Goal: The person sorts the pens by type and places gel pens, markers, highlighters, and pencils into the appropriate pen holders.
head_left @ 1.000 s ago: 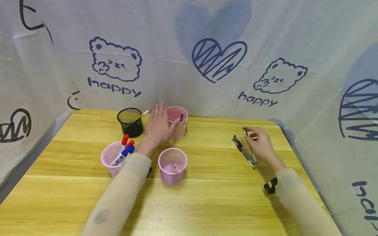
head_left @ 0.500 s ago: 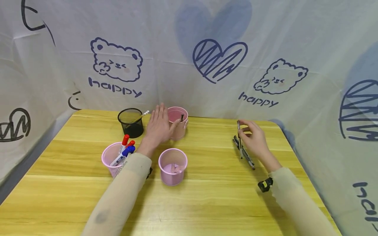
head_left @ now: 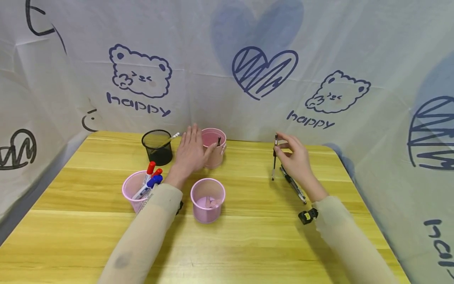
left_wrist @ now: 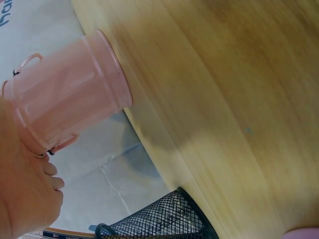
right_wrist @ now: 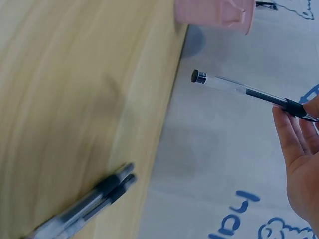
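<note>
My right hand [head_left: 296,157] pinches a black-and-clear gel pen [head_left: 274,161] near its top end. The pen [right_wrist: 224,84] hangs nearly upright above the table, its lower end pointing down. Below and to the right, several similar pens [head_left: 293,184] lie together on the tabletop. My left hand [head_left: 191,154] rests against the left side of a pink bucket [head_left: 214,157], fingers straight and thumb spread across its front. In the left wrist view this hand [left_wrist: 30,194] is at the rim of the bucket [left_wrist: 70,92]. A dark pen end shows above the bucket's rim.
Left of my left hand stands a black mesh cup [head_left: 161,156] holding pencils. Nearer are a pink cup [head_left: 128,188] with red and blue markers, and another pink cup [head_left: 207,215] with small pink pieces inside. A printed cloth [head_left: 198,90] hangs behind the wooden table [head_left: 255,244].
My right hand has lifted the pen off the table, brought it upright and moved it left, away from the other pens. My left hand stays on the bucket.
</note>
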`<action>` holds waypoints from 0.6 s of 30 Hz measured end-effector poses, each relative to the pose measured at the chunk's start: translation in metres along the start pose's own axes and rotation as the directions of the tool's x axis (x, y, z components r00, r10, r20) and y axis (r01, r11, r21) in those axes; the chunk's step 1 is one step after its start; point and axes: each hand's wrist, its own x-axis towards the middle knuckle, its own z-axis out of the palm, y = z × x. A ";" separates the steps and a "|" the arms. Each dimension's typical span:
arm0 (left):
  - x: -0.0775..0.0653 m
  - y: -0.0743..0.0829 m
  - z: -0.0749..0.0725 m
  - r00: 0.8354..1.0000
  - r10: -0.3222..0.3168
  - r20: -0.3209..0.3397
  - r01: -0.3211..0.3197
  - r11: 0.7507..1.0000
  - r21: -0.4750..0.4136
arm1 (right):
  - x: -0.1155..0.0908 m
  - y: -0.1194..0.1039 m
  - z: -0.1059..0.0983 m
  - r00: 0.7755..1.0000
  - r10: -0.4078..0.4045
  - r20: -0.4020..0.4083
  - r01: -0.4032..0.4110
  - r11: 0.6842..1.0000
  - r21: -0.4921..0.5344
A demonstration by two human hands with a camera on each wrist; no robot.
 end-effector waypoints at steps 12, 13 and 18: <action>0.001 0.000 0.000 1.000 -0.001 0.000 0.001 1.000 0.006 | 0.020 -0.026 0.023 0.993 -0.019 -0.116 0.037 0.986 0.160; 0.000 0.000 0.000 1.000 -0.002 0.001 0.002 1.000 0.007 | 0.022 -0.029 0.024 0.992 -0.019 -0.124 0.040 0.985 0.167; 0.000 0.000 0.000 1.000 -0.002 0.001 0.002 1.000 0.015 | 0.031 -0.041 0.032 0.987 -0.046 -0.151 0.082 0.967 0.242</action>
